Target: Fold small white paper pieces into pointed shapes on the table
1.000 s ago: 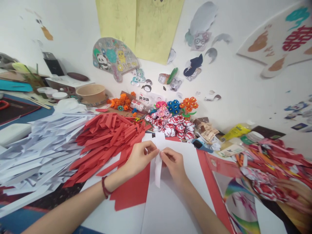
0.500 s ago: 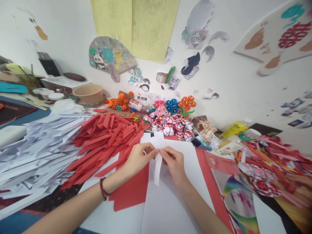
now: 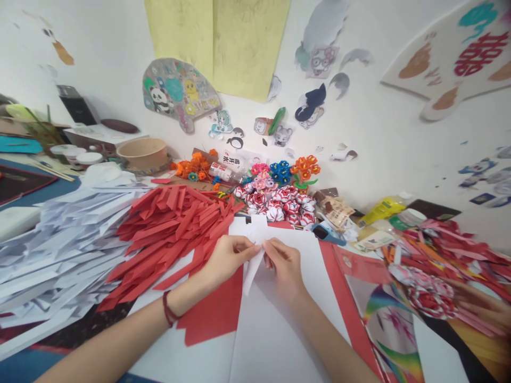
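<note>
Between both hands is a white paper strip, its lower end hanging down and slanting left over a large white sheet. My left hand pinches the strip between thumb and forefinger, a dark red band around the wrist. Close beside it, my right hand pinches the same strip, fingertips almost touching the left ones. Behind the fingers the strip's upper part sticks up. Red paper lies under my left forearm.
White strips and red strips are heaped at left. Red-and-white paper flowers stand at the wall. At right lie a smartwatch, a rainbow-patterned packet and pink and red strips. Another person's hand is at the right edge.
The strip's hanging end has swung left and turned. My hands stay in nearly the same place. At the far right, the other person's hand has shifted near the flowers there.
</note>
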